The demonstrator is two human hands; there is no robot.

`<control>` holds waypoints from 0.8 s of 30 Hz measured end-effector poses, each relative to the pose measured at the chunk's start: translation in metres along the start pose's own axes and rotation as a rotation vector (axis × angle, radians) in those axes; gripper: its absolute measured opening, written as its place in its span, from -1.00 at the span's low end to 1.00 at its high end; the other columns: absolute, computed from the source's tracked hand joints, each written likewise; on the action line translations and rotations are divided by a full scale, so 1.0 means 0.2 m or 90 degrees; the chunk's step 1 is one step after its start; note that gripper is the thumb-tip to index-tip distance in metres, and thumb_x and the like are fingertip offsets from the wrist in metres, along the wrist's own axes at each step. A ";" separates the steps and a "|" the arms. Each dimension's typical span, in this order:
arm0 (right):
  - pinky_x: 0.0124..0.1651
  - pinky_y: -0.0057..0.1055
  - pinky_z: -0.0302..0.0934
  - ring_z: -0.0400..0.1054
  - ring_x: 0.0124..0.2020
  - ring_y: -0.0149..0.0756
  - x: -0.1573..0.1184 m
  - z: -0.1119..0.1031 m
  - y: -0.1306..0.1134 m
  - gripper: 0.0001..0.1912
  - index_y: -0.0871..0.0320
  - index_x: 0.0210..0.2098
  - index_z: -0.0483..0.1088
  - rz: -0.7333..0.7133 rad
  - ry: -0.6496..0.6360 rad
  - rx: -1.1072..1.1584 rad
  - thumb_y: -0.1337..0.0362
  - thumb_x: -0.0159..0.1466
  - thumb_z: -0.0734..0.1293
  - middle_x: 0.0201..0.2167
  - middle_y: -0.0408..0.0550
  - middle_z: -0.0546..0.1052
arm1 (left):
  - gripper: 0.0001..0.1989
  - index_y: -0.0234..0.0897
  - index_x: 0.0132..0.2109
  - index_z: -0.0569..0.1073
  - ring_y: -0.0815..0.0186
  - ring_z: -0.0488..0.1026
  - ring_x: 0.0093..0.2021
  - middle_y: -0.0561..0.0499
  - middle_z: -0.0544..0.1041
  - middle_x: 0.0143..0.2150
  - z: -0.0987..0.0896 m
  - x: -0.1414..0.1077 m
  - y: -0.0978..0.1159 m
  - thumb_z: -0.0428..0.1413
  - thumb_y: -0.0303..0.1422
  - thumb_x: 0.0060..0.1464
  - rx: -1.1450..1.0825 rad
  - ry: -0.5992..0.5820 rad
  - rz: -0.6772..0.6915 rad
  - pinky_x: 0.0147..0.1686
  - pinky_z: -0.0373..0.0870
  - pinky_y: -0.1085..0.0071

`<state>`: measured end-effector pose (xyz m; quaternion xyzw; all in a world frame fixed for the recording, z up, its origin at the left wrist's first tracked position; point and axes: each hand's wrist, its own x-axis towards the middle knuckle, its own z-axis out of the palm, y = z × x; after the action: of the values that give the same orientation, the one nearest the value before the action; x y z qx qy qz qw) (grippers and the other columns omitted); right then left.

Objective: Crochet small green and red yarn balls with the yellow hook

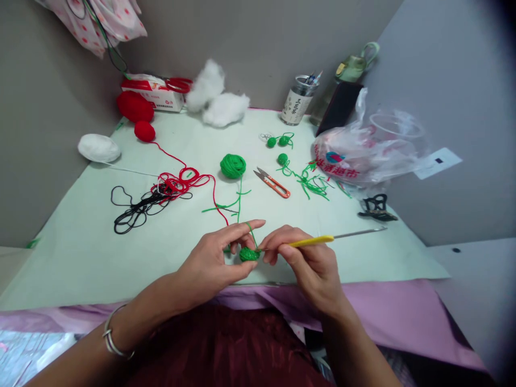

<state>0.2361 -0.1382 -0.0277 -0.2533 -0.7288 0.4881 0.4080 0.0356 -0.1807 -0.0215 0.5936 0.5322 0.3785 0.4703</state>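
My left hand [220, 250] pinches a small green crochet piece [249, 254] between thumb and fingers, near the table's front edge. A strand of green yarn passes over its raised index finger. In my right hand [308, 260] is a crochet hook [312, 241] with a yellow handle; its working tip meets the crochet piece, and the other metal end points right. Beyond the hands sits a ball of green yarn [233, 166], its strand running down toward my left hand. Orange thread snips [274, 183] lie to the right of that ball.
Red yarn [181, 181] and black cord [141, 207] lie tangled at left, near a white yarn ball [99, 148]. White stuffing [226, 109] and a pen cup [297, 102] stand behind. Small green balls [283, 140], green scraps [312, 183], a plastic bag [342, 156] and a hair claw [378, 207] occupy the right.
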 end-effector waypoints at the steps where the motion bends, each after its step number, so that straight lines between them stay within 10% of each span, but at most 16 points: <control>1: -0.18 -0.39 0.38 0.49 -0.26 -0.35 0.00 0.00 -0.01 -0.78 0.08 -0.17 0.52 -0.015 -0.005 -0.030 0.35 0.51 0.23 -0.31 -0.11 0.58 | -0.39 -0.27 0.27 0.49 0.33 0.40 -0.27 0.05 0.56 -0.24 0.00 0.00 0.00 0.20 -0.44 0.04 0.002 -0.001 -0.001 -0.18 0.36 0.36; 13: -0.10 -0.28 0.53 0.61 -0.18 -0.16 -0.09 0.10 0.05 -0.45 -0.20 0.19 0.52 -0.288 0.089 -0.472 0.50 0.34 0.38 -0.19 -0.06 0.68 | -0.55 -0.10 0.23 0.56 0.33 0.46 -0.13 0.04 0.54 -0.13 0.06 -0.04 -0.02 0.30 -0.25 0.21 -0.440 0.082 -0.085 -0.04 0.38 0.42; 17: -0.12 -0.23 0.54 0.59 -0.10 -0.12 -0.10 0.12 0.05 -0.37 -0.18 0.29 0.43 -0.302 0.158 -0.402 0.50 0.32 0.41 -0.11 -0.01 0.68 | -0.49 -0.05 0.18 0.60 0.42 0.44 -0.21 0.07 0.54 -0.18 0.05 -0.03 0.00 0.40 -0.33 0.08 -0.651 -0.019 -0.176 -0.12 0.35 0.51; 24: -0.14 -0.19 0.46 0.55 -0.19 -0.17 -0.05 0.11 0.04 -0.71 -0.10 0.00 0.61 -0.116 0.194 -0.039 0.37 0.43 0.33 -0.22 -0.05 0.68 | -0.37 -0.01 0.19 0.60 0.41 0.40 -0.14 0.08 0.46 -0.16 0.02 -0.01 -0.01 0.46 -0.46 -0.05 -0.630 -0.018 -0.163 -0.05 0.34 0.50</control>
<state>0.2227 -0.1543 -0.0419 -0.2693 -0.6929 0.3826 0.5487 0.0382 -0.1839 -0.0248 0.2351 0.3513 0.5163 0.7448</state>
